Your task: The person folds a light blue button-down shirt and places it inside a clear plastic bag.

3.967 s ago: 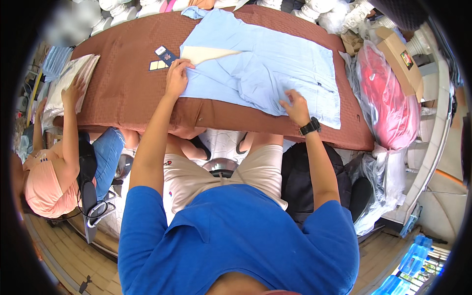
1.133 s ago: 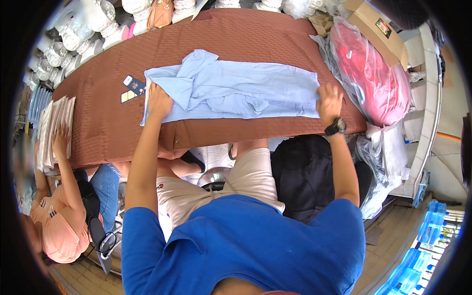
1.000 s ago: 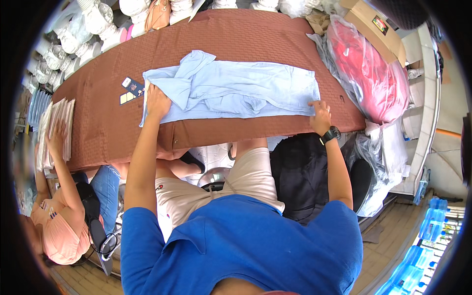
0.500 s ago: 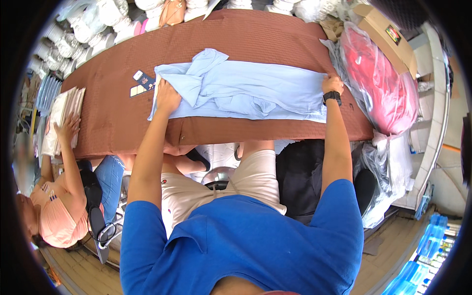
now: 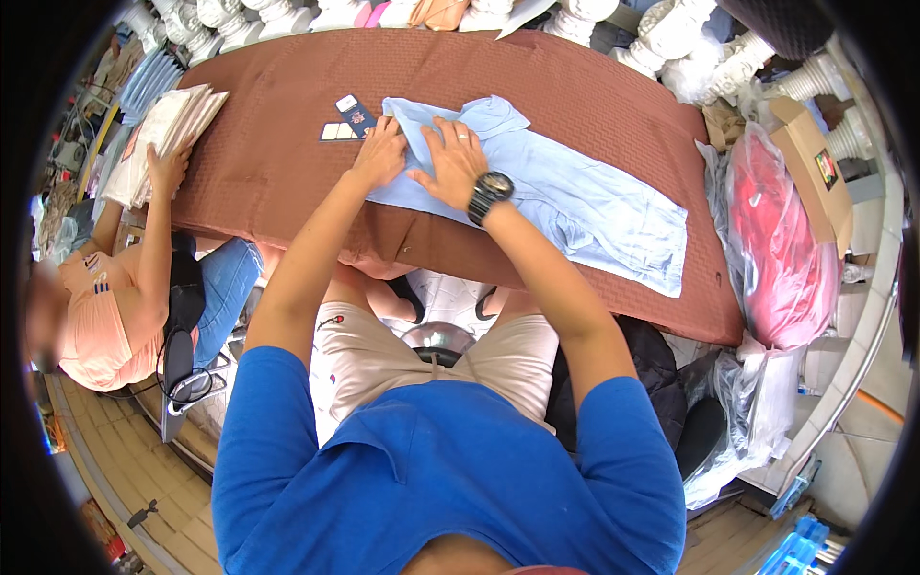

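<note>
- light blue garment (image 5: 585, 206) is laid out long on the brown-covered surface (image 5: 278, 125), slanting from the upper middle of the frame toward the right, with its far end lower than its near-the-hands end
- left hand (image 5: 385, 153) is set on the left edge, fingers a bit bent; whether any cloth is actually pinched can't be told from this angle
- right hand (image 5: 450, 161) is placed just beside it, fingers spread, palm down on the cloth, nothing seen gripped
- looks like the left end is being smoothed and squared up, and for that one hand should be kept as an anchor while the other is swept away from it, else the whole thing gets dragged
- pressure is best kept light and flat, since thin-looking cloth like this probably bunches if it's pushed with the fingertips
- creases through the middle and the loose flap (image 5: 498, 117) poking past the top edge should be sorted too, or lumps will likely be trapped
- blue card (image 5: 356, 116) lies right by the left fingertips, so snagging it is worth avoiding
</note>
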The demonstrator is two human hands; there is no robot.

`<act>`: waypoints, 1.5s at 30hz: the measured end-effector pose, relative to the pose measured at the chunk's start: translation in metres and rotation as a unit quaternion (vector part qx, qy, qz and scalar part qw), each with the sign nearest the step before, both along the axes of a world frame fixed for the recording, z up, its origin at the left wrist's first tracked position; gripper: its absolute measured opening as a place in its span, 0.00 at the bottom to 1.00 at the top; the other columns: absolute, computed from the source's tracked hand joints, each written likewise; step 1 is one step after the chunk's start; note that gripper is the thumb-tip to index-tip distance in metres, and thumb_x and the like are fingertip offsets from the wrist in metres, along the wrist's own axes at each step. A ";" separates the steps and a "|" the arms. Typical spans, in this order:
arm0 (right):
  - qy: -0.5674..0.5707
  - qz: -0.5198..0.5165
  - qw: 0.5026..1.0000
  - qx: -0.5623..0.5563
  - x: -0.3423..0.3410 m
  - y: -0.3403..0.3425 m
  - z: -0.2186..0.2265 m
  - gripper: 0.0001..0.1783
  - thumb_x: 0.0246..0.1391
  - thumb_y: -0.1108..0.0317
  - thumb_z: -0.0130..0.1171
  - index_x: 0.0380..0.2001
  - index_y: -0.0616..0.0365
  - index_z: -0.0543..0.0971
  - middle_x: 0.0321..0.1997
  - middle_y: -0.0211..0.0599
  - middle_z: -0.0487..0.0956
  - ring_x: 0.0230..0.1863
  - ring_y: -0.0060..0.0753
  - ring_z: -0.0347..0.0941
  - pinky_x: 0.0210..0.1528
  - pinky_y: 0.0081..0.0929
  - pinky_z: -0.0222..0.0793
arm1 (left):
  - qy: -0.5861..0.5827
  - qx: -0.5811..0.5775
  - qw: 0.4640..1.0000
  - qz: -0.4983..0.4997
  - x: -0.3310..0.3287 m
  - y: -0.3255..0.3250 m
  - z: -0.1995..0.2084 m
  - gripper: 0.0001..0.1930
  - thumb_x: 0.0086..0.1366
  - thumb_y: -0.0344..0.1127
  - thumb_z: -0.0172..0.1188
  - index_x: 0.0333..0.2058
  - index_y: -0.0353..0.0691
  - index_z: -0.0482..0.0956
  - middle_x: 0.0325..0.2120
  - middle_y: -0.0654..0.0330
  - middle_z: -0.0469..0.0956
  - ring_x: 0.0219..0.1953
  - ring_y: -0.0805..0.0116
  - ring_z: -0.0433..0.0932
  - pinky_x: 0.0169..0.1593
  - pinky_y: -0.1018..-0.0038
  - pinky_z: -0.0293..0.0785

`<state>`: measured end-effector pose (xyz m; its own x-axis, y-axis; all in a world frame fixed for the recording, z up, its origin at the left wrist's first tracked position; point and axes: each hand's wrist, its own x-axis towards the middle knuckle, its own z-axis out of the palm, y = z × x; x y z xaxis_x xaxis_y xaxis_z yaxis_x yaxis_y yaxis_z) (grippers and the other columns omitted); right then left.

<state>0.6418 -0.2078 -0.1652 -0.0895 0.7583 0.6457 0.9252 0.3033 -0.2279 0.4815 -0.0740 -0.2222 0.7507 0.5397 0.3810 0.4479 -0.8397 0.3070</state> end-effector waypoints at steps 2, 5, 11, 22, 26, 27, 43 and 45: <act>-0.039 -0.045 0.997 -0.043 -0.007 0.020 -0.011 0.16 0.52 0.62 0.64 0.42 0.57 0.82 0.44 0.42 0.79 0.50 0.47 0.72 0.53 0.44 0.66 | -0.012 -0.015 1.000 -0.009 -0.006 0.006 0.009 0.25 0.51 0.19 0.53 0.51 0.32 0.76 0.52 0.42 0.71 0.57 0.44 0.67 0.62 0.56 0.65; -0.036 -0.066 0.994 -0.085 -0.022 0.031 -0.014 0.06 0.53 0.69 0.60 0.34 0.55 0.83 0.38 0.36 0.80 0.49 0.42 0.72 0.47 0.42 0.66 | -0.147 -0.164 0.975 0.033 -0.013 0.005 0.013 0.26 0.52 0.13 0.54 0.52 0.34 0.76 0.55 0.46 0.66 0.56 0.49 0.69 0.59 0.59 0.70; -0.008 0.045 0.996 -0.083 -0.027 0.019 -0.016 0.07 0.55 0.69 0.59 0.34 0.52 0.85 0.40 0.38 0.80 0.48 0.47 0.72 0.47 0.44 0.69 | -0.138 -0.147 0.979 0.042 -0.025 0.000 0.016 0.23 0.54 0.13 0.57 0.48 0.38 0.78 0.55 0.51 0.65 0.55 0.51 0.72 0.58 0.63 0.73; 0.166 -0.236 0.899 -0.330 0.150 0.072 -0.026 0.33 0.48 0.45 0.67 0.50 0.59 0.82 0.55 0.55 0.79 0.60 0.57 0.72 0.62 0.47 0.67 | -0.139 -0.012 0.990 0.026 -0.022 -0.002 0.004 0.18 0.54 0.17 0.59 0.45 0.37 0.78 0.48 0.53 0.74 0.54 0.50 0.71 0.59 0.60 0.69; 0.236 -0.154 0.933 -0.224 0.149 0.063 0.008 0.28 0.44 0.52 0.73 0.44 0.60 0.83 0.41 0.51 0.84 0.45 0.47 0.81 0.50 0.38 0.75 | -0.151 -0.022 0.988 0.028 -0.019 -0.006 0.006 0.17 0.55 0.20 0.59 0.45 0.37 0.78 0.45 0.54 0.77 0.52 0.49 0.71 0.58 0.59 0.70; 0.244 -0.140 0.944 -0.175 0.142 0.061 0.029 0.26 0.43 0.54 0.74 0.42 0.60 0.83 0.37 0.50 0.85 0.42 0.46 0.83 0.47 0.37 0.77 | -0.159 -0.022 0.987 0.031 -0.023 -0.005 0.004 0.16 0.56 0.20 0.59 0.45 0.37 0.78 0.44 0.54 0.77 0.52 0.49 0.71 0.58 0.59 0.70; 0.843 -0.010 0.522 -0.132 0.134 -0.158 0.067 0.15 0.60 0.67 0.64 0.48 0.61 0.78 0.35 0.36 0.78 0.32 0.26 0.76 0.34 0.22 0.77 | -0.183 -0.020 0.983 0.017 -0.032 0.006 -0.009 0.16 0.56 0.19 0.59 0.44 0.37 0.79 0.45 0.54 0.79 0.51 0.50 0.73 0.57 0.62 0.69; 0.757 -0.042 0.639 -0.130 0.118 -0.167 0.082 0.16 0.59 0.66 0.66 0.47 0.63 0.78 0.33 0.36 0.78 0.32 0.26 0.75 0.36 0.25 0.77 | -0.177 -0.027 0.984 0.021 -0.028 0.002 -0.007 0.16 0.55 0.18 0.58 0.43 0.37 0.78 0.45 0.55 0.79 0.50 0.50 0.73 0.56 0.62 0.69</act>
<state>0.7599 -0.3744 -0.0832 0.5366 0.8184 -0.2056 -0.4049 0.0360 -0.9136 0.4540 -0.0718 -0.2297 0.5533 0.5939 0.5840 0.3388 -0.8010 0.4936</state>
